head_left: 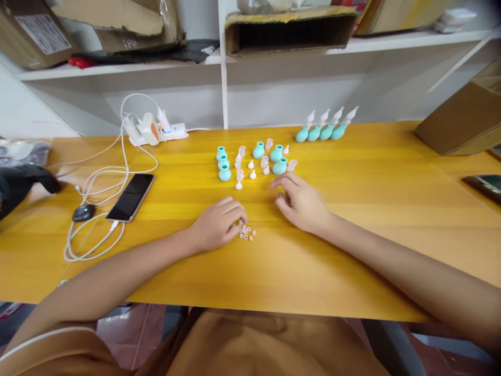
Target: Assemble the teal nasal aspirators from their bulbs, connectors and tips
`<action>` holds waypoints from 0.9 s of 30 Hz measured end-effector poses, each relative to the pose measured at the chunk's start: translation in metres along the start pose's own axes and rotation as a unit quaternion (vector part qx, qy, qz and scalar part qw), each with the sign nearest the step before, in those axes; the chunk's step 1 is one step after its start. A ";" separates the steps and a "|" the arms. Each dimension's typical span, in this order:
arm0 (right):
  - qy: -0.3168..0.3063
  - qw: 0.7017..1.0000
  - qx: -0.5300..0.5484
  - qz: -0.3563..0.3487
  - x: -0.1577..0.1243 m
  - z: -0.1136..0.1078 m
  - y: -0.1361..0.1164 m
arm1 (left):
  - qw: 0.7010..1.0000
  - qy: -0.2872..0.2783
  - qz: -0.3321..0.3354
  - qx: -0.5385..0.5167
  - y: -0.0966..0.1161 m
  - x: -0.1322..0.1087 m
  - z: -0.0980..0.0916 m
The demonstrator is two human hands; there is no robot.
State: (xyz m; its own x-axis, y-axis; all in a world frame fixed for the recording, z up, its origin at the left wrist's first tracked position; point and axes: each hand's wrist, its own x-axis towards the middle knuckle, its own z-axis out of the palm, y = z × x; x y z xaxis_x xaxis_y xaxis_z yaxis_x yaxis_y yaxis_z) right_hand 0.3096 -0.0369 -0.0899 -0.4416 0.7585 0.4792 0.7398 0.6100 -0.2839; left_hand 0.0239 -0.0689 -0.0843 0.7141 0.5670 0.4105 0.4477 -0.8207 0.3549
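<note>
My left hand [218,224] rests on the table with its fingers curled in, at the left edge of a small pile of clear rings [245,230]. Anything in its fingertips is hidden. My right hand [303,203] is over the table with thumb and index finger apart, and no object shows between them. Just beyond it lie a teal rubber bulb [279,166] and a clear pinkish part [291,165]. Further left are a row of teal bulbs [224,173] with open necks, small white cone tips [252,174] and clear connector pieces [265,161].
Several assembled teal bulbs with pointed clear tips [326,127] stand at the back. At left are a phone [131,197], tangled white cables [92,180] and a power strip [174,132]. A cardboard box [462,117] sits at right, below shelves with more boxes [289,34].
</note>
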 end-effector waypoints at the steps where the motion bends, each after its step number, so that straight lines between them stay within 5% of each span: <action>1: -0.003 1.000 0.010 -0.005 0.002 0.005 -0.005 | 1.000 -0.002 -0.002 0.000 0.000 0.000 0.001; 9: -0.049 0.994 0.040 -0.092 0.025 0.035 -0.017 | 0.998 -0.001 -0.061 0.002 0.001 0.001 -0.001; 14: -0.075 0.993 0.006 -0.092 0.031 0.046 -0.021 | 0.996 -0.080 -0.046 0.017 0.002 0.001 -0.002; 18: -0.048 0.986 0.089 -0.130 0.034 0.052 -0.014 | 0.994 -0.103 -0.030 0.018 0.002 0.002 -0.002; 27: 0.012 0.978 0.186 -0.094 0.007 0.018 -0.016 | 0.993 -0.113 0.022 -0.017 -0.002 0.002 -0.005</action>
State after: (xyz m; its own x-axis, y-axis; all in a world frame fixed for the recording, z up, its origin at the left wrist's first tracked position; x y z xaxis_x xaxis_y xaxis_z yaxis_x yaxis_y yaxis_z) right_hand 0.2854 -0.0369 -0.0967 -0.5375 0.6217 0.5698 0.4091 0.7831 -0.4685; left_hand 0.0219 -0.0661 -0.0799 0.8370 0.4970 0.2288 0.3974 -0.8396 0.3703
